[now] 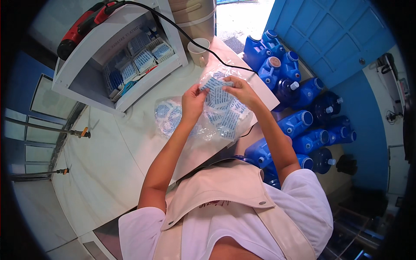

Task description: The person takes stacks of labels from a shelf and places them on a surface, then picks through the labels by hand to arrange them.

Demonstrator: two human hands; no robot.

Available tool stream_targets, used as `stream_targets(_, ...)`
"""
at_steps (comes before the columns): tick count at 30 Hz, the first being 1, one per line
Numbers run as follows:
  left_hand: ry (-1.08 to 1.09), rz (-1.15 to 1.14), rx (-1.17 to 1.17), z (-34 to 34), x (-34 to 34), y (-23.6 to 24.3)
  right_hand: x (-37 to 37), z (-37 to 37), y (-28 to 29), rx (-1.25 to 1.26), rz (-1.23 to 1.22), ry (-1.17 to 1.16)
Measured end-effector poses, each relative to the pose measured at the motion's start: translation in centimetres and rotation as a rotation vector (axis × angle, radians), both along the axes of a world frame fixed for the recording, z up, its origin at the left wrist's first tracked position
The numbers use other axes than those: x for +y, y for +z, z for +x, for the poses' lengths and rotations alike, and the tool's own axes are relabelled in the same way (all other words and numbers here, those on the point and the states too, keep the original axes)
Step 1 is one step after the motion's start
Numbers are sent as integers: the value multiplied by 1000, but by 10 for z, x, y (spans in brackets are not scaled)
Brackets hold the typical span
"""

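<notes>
Left hand [193, 102]: pinching the left end of a blue-printed white sachet [214, 84], upper centre of frame. Right hand [241, 92]: thumb and fingers gripping its right end. Sachet between both, neither hand nearer; long axis seemingly crosswise. Further sachets [225, 115], in clear plastic: just below. Beige mug [198, 55]: above. Blue water jugs [296, 123]: right. White shelf unit [149, 74]: upper left.
</notes>
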State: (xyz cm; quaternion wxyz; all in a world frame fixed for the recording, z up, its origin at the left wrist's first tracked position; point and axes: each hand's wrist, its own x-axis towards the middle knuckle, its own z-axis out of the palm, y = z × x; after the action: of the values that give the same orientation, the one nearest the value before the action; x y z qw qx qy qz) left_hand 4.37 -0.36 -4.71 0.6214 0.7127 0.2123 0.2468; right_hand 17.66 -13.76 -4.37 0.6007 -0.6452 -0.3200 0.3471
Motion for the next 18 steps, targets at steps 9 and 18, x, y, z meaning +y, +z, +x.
stream_targets(9, 168, -214, -32, 1, 21, 1, 4, 0, -23, -242, -122, -100)
stream_targets(18, 146, -370, -149, -15, 42, 16, -3, -8, -13, -915, -78, -72)
